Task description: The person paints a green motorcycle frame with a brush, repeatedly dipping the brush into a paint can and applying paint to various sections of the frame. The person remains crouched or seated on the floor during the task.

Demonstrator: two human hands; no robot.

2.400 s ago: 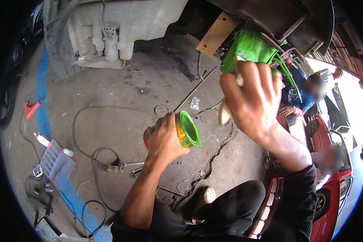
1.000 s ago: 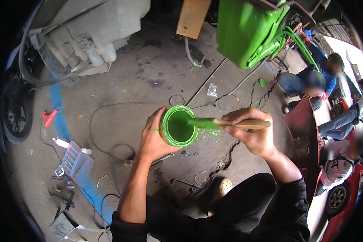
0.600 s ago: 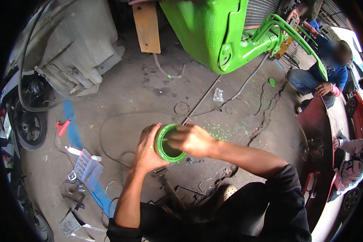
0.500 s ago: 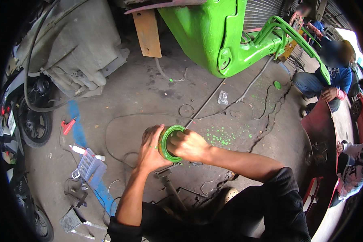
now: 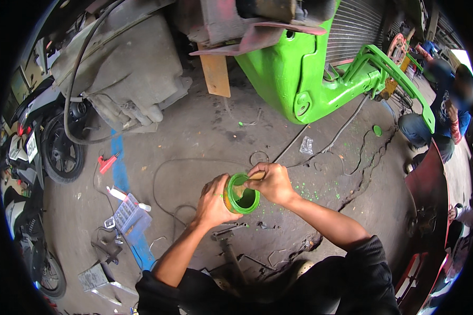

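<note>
My left hand [image 5: 216,200] is wrapped round the side of a small paint can [image 5: 251,206], its rim and inside coated in bright green. The can is tilted, so its opening faces up toward me. In my right hand [image 5: 274,182] is a paintbrush with a wooden handle [image 5: 257,176], gripped above the can's far right rim. The brush's lower end [image 5: 239,190] dips inside the can, and its bristles are partly hidden. Beyond my hands stands a large metal frame part [image 5: 284,79] covered in glossy green paint.
A grey moulded tank [image 5: 134,68] and a motorcycle [image 5: 63,149] are at the left. On the floor lie a plastic organiser box [image 5: 131,214], a red-handled tool [image 5: 107,164], cables and green paint spots. A person [image 5: 446,113] crouches at the right, beside a dark red panel [image 5: 428,184].
My right hand has come up out of the can to its rim, bringing the brush handle into sight. The whole view has shifted, with the can now farther right.
</note>
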